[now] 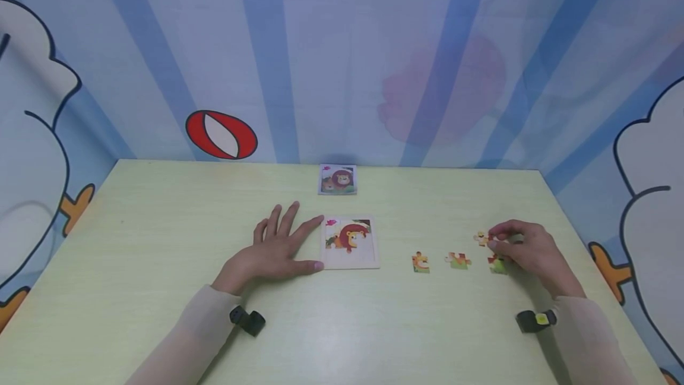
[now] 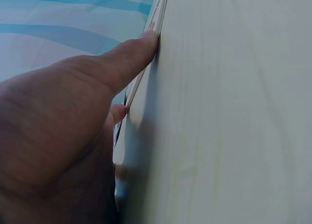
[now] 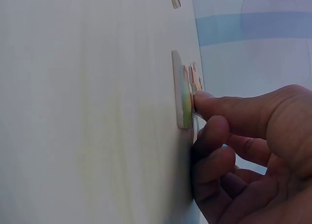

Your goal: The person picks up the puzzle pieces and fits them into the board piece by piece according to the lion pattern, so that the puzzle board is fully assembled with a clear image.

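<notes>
My left hand (image 1: 275, 254) lies with its fingers spread. Its thumb and index fingertip touch the left edge of a square puzzle board (image 1: 366, 259), whose upper part holds fitted pieces showing a lion. In the left wrist view the thumb (image 2: 129, 58) rests against the board's thin edge. At the right, my right hand (image 1: 531, 248) has thumb and index finger pinched on a jigsaw piece, mostly hidden by the fingers. Close beside it lie a yellowish jigsaw piece (image 1: 481, 239) and a green one (image 1: 497, 265), the latter nearer in the right wrist view.
Two more loose pieces, an orange-and-green one (image 1: 420, 262) and another with green (image 1: 458, 261), lie between the board and my right hand. A small lion picture card (image 1: 338, 180) is behind the board. A printed curtain (image 1: 331, 64) hangs along the table's (image 1: 160, 218) back edge.
</notes>
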